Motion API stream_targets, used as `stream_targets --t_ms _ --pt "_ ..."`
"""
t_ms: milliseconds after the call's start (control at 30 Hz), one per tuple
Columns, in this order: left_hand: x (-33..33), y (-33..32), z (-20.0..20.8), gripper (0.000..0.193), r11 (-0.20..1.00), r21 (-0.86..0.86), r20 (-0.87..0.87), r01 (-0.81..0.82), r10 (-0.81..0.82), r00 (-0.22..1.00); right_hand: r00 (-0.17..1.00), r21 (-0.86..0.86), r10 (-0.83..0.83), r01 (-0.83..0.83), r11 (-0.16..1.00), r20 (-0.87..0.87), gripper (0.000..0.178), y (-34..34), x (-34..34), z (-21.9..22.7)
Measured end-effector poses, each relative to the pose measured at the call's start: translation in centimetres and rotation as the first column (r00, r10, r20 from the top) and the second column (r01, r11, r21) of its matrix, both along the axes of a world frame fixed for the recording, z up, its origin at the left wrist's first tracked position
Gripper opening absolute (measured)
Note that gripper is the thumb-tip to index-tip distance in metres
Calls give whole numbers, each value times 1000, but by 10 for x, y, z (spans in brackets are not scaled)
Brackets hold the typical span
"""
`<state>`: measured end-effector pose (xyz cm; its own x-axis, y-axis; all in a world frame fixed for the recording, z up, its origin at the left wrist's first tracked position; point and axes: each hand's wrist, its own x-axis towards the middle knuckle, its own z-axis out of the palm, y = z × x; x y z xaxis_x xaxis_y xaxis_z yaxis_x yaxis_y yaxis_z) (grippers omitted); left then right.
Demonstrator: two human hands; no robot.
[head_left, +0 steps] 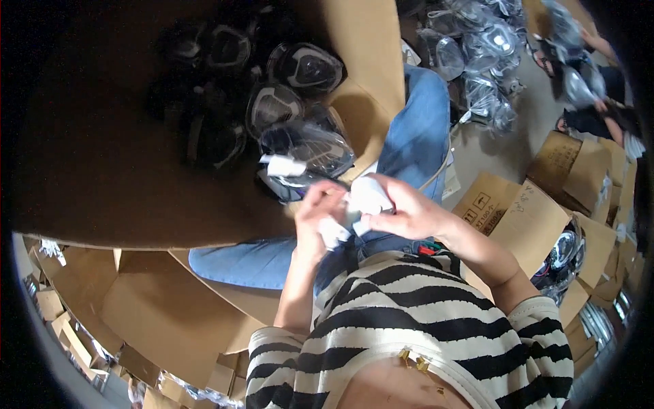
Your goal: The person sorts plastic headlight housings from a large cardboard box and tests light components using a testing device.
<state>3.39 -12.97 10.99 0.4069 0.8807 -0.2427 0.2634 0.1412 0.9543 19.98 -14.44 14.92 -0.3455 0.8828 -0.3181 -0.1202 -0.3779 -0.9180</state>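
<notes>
Just in front of my body, my right hand [410, 210] is closed round a crumpled white bundle [370, 196], which looks like paper or labels. My left hand [317, 217], partly smeared by motion, is curled close beside it. A white piece [334, 233] sticks out from under the left fingers, and whether it joins the bundle I cannot tell. Right beyond my hands lies a dark, lamp-like part in a clear plastic bag [310, 148], with a white slip [283, 165] on it.
A large cardboard box [368, 51] opens toward me, with several bagged lamp-like parts [306, 68] inside. More bagged parts [480, 61] are heaped on the floor at the far right. Cartons [521, 221] stand at my right, one holding a bagged part. Another person's arm [596, 44] shows at upper right.
</notes>
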Motion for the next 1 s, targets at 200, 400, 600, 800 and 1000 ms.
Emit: stream_targets --t_ms 200,400,600,800,1000 --pt "-9 -2 9 24 966 95 154 -241 225 962 865 106 31 -97 990 500 33 -16 -15 1" --pt "-6 -1 23 21 973 97 116 -209 197 974 758 200 47 -230 952 650 34 -33 -29 -6" --pt "-10 -2 27 24 986 -165 342 0 57 938 798 167 37 -171 971 602 38 -42 -15 7" --pt "2 -11 14 49 851 516 -128 97 -35 991 912 -64 -319 346 936 257 36 -49 9 38" --pt "10 -17 2 52 718 694 -93 53 17 996 947 -318 -318 313 895 38 36 -39 12 46"
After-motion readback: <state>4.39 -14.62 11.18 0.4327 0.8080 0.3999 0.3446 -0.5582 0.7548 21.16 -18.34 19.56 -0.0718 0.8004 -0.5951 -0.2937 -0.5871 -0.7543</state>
